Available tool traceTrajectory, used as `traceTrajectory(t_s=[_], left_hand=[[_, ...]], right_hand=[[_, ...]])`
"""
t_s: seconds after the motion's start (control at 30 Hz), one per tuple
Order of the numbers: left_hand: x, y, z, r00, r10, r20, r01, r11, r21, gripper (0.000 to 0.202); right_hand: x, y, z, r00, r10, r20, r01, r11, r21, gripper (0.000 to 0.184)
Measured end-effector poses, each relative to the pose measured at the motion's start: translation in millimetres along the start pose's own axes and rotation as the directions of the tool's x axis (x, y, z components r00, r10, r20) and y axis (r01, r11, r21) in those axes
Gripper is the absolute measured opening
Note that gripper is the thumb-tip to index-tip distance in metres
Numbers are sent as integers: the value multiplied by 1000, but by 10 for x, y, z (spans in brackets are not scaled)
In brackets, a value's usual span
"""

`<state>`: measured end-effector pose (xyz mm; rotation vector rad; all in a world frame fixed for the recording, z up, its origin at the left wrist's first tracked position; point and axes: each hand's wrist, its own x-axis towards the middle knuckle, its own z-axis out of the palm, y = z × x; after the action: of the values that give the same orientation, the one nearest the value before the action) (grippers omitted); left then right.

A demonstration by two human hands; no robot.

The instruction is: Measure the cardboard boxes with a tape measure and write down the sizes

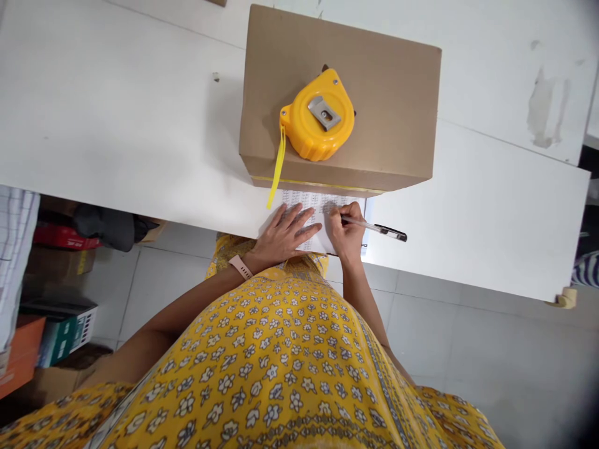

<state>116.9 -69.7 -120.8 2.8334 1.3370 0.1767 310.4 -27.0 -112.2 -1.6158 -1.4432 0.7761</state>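
Observation:
A sheet of paper [306, 199] covered in columns of handwriting lies at the table's near edge, partly hidden by my hands. My left hand [287, 234] rests flat on its left side, fingers spread. In my right hand [346, 231] is a pen [381, 229] with a black cap end, its tip hidden behind my fingers at the paper. Just beyond the sheet stands a closed brown cardboard box [397, 112]. On top of the box lies a yellow tape measure [321, 140], belt clip facing up, with a yellow strap [277, 171] hanging past the box's front edge.
The white table [116, 118] extends to both sides, with a peeled patch [547, 112] at the far right. Below on the left are several boxes, among them a green one [65, 333], and a dark cloth item [107, 227]. Tiled floor [430, 330] shows at right.

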Motion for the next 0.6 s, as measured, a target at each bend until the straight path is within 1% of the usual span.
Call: traceTrajectory(t_s=[0.13, 0.33, 0.53, 0.6], left_hand=[[-5, -3, 10, 1000, 0, 15, 0, 1000, -10, 72], [4, -3, 5, 999, -4, 43, 5, 1000, -6, 73], [2, -4, 7, 1000, 12, -23, -12, 1000, -1, 71], [0, -5, 12, 1000, 7, -26, -7, 1000, -3, 71]], right_hand=[[1, -2, 0, 1000, -11, 12, 11, 1000, 26, 26], [2, 3, 6, 1000, 5, 15, -5, 1000, 27, 26], [24, -3, -4, 999, 6, -37, -3, 997, 72, 25], [42, 10, -41, 1000, -5, -19, 6, 996, 86, 25]])
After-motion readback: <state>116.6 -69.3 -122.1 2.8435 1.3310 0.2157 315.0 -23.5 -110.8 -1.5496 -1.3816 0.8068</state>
